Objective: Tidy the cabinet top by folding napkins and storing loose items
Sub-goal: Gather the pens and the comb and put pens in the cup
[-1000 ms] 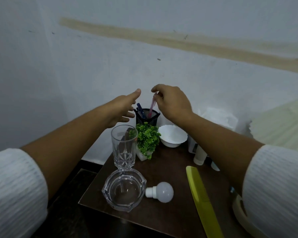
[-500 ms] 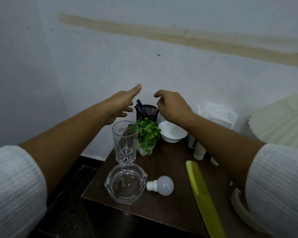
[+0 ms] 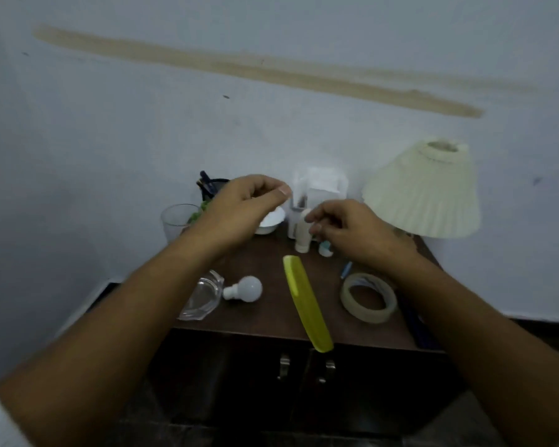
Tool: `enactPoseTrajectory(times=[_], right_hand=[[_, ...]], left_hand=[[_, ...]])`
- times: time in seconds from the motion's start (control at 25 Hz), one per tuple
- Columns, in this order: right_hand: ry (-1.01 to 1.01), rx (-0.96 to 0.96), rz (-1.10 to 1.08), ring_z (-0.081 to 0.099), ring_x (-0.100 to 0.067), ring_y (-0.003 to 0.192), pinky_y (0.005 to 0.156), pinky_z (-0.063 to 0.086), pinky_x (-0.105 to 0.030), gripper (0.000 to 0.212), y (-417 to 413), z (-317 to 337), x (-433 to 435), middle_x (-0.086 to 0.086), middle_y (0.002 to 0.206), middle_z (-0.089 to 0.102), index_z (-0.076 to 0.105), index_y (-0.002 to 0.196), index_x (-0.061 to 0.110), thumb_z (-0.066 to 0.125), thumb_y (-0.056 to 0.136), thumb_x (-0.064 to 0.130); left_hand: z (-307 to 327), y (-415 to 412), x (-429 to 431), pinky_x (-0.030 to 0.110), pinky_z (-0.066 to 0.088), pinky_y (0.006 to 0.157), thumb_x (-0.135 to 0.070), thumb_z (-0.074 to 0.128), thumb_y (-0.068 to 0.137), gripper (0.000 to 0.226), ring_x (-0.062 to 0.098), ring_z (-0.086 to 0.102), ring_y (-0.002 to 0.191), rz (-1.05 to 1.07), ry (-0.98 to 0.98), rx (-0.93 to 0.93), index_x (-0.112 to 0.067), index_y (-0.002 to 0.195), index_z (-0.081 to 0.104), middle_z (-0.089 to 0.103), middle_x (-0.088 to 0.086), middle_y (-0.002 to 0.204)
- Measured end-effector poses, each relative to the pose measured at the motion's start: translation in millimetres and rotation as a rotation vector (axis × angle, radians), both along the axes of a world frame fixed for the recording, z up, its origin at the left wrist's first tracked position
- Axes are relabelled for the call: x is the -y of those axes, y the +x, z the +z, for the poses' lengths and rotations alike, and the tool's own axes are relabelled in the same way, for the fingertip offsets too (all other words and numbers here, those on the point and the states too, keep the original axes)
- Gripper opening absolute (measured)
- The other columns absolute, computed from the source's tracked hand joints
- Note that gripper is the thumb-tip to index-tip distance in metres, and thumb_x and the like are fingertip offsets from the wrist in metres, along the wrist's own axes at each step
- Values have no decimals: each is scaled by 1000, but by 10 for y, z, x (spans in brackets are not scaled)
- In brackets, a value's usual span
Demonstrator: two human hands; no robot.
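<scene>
Neither hand grips anything. The left hand (image 3: 249, 204) hangs with its fingers loosely curled and the thumb tip pointing right, nothing between them; the right hand (image 3: 352, 230) is half curled too, fingertips near the cap of a small cream bottle (image 3: 303, 235) but not plainly touching it.

Just behind both hands stands the napkin holder (image 3: 320, 187) against the wall, white napkins upright in it, and that looks like the next reach.

The risk sits in the crowding. The cream bottle and a smaller teal-banded one (image 3: 326, 250) stand right under the right hand's knuckles, so a careless push forward could topple them. The left wrist hangs over the white bowl (image 3: 268, 222) and close to the tall drinking glass (image 3: 176, 221); a sideways swing would knock that glass into the pen cup (image 3: 212, 188).

Nearer the person, the yellow comb (image 3: 305, 304) overhangs the cabinet top's (image 3: 271, 317) front edge, and a forearm brushing it would tip it off. The light bulb (image 3: 246, 288), lying on its side beside the glass ashtray (image 3: 204, 298), could roll. The tape roll (image 3: 368, 298) lies flat and looks safe.
</scene>
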State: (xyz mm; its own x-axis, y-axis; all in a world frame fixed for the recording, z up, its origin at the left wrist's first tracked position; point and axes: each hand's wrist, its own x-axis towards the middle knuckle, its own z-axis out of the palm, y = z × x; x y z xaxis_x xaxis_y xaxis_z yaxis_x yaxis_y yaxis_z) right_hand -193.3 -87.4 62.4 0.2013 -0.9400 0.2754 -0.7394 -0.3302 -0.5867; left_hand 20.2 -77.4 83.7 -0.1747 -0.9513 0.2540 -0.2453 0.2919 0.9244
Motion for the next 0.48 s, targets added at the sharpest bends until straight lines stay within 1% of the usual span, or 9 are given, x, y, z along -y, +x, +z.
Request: enactPoseTrajectory(times=[0.08,0.16,0.24,0.28,0.32,0.36,0.4,0.48], right_hand=[[40,-27,-68,70,-7,86,82,58,-32,24,-287,-176,-200,6,91,75,74,106,16,56,94,4],[58,-53,-132,68,-8,86,84,57,-30,26,-527,-308,-313,6,90,73,75,104,16,56,94,2],[25,-85,-187,67,-13,88,80,54,-22,27,-727,-413,-356,3,92,70,76,103,14,56,93,0],[5,-94,-220,66,-14,89,76,51,-14,27,-824,-452,-361,2,94,69,77,103,14,57,92,0],[-4,-95,-259,64,-13,89,72,46,-6,26,-928,-484,-360,1,96,68,77,103,13,57,92,0],[1,-95,-299,62,-13,88,68,43,-5,26,-1037,-519,-361,1,97,68,77,103,14,57,93,1],[12,-98,-337,61,-13,88,69,42,-9,26,-1135,-550,-345,1,99,68,76,103,15,57,93,2],[29,-115,-409,63,-17,93,78,46,-21,26,-1338,-618,-278,-2,105,71,76,103,17,56,93,4]], left_hand=[[-196,-341,-148,19,52,79,-33,62,97,17,0,68,94,-84,70,-30,-24,105,74,75,-12,96],[-430,-629,-188,17,49,76,-29,62,98,15,-2,67,91,-142,136,-33,-22,105,74,74,-13,93],[-697,-835,-138,23,50,82,-28,65,96,13,3,68,96,-156,163,7,-24,105,74,74,-11,99],[-795,-912,-93,27,51,86,-28,66,95,13,6,68,98,-138,158,47,-26,105,74,74,-10,101],[-875,-978,-36,30,53,89,-27,67,94,14,7,68,100,-115,142,111,-26,106,74,74,-10,104],[-926,-1049,10,30,53,92,-25,67,93,17,8,67,101,-88,119,189,-25,108,74,74,-9,106],[-955,-1116,65,29,53,94,-23,66,93,18,9,66,102,-60,98,272,-23,110,73,73,-9,108],[-988,-1255,203,30,52,94,-21,65,93,17,10,64,102,-19,83,429,-23,108,72,71,-9,110]])
